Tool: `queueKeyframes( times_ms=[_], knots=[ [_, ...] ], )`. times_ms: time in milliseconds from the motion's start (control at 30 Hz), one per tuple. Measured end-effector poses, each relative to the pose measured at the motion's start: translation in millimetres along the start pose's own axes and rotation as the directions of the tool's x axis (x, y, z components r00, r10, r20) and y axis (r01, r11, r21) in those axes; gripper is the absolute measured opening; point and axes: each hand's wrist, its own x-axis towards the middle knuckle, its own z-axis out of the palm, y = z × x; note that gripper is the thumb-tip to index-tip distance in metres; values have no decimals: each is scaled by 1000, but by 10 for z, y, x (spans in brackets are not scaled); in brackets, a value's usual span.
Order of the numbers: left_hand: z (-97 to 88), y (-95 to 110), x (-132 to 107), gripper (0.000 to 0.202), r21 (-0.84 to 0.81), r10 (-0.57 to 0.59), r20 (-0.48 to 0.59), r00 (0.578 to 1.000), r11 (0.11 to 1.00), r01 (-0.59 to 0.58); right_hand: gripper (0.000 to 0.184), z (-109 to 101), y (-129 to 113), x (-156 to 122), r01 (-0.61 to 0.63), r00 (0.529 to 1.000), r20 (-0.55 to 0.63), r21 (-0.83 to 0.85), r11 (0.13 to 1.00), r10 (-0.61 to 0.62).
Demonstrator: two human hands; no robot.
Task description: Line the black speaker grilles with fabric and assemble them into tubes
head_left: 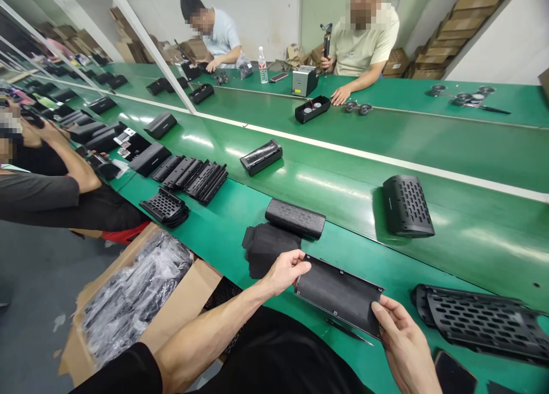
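Observation:
Between my two hands is a curved black plastic cover (pixel 338 294), its hollow inner side facing up and lined with dark sheet. My left hand (pixel 286 273) grips its left end, thumb on the inside. At the right end, my right hand (pixel 398 328) pinches the edge between thumb and fingers. Just beyond my left hand lies a stack of black cloth-like sheets (pixel 270 248), with a closed black speaker shell (pixel 295 218) touching it. A thin pointed tool (pixel 349 331) rests on the table below the cover. Several perforated black covers (pixel 480 319) are nested to the right.
A green conveyor (pixel 334 188) runs past the bench, carrying a perforated speaker shell (pixel 408 205) and another shell (pixel 261 156). Piled covers (pixel 189 176) lie at left. An open carton (pixel 141 297) with plastic-wrapped parts stands below. A dark phone (pixel 454 374) lies lower right. Co-workers sit opposite and at left.

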Motion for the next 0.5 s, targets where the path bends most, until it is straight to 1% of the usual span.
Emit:
queueKeyframes(
  times_ms=[133, 333, 500],
  knots=[
    [-24, 30, -15, 39, -30, 1, 1, 1000, 1000, -1, 71, 22, -17, -19, -4, 1000, 2, -19, 1000, 4],
    [-89, 17, -35, 51, -122, -27, 29, 999, 992, 31, 66, 46, -38, -43, -4, 1000, -4, -64, 998, 4],
    [-138, -40, -47, 54, -121, 4, 19, 1000, 993, -2, 65, 62, -21, -47, 15, 1000, 6, -64, 998, -15]
  ],
)
